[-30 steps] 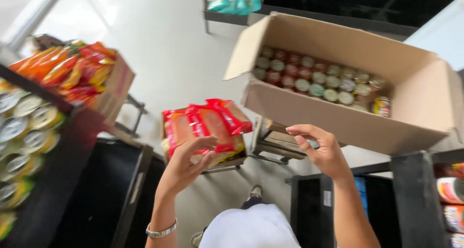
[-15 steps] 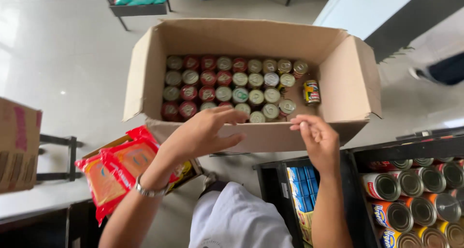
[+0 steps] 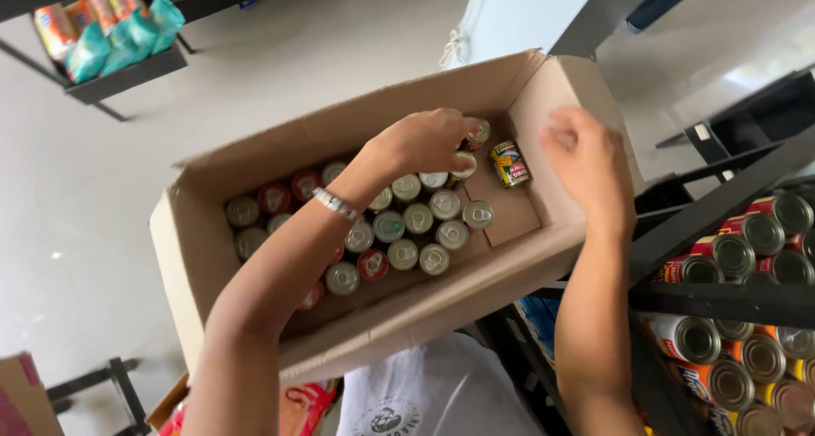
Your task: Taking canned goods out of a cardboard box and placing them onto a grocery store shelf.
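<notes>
An open cardboard box [image 3: 356, 338] holds several upright tins [image 3: 407, 219] with silver, red and green tops, packed in rows. One tin with a yellow label [image 3: 510, 163] lies on its side in the bare right end of the box. My left hand [image 3: 420, 140], with a metal bracelet [image 3: 337, 204] on the wrist, reaches into the box, its fingers curled around an upright tin [image 3: 478, 133] at the far end of the rows. My right hand [image 3: 586, 168] is blurred, fingers apart, against the box's right wall and flap.
A dark metal shelf rack [image 3: 722, 300] at the right holds several tins lying on their sides [image 3: 730, 253]. Another rack at the top left carries snack packets [image 3: 110, 28]. Red packets [image 3: 306, 402] lie below the box. Pale floor stretches behind it.
The view swung from the red packets to the tin box. My left hand went from the box's front edge into the box onto a tin. My right hand moved to the right wall.
</notes>
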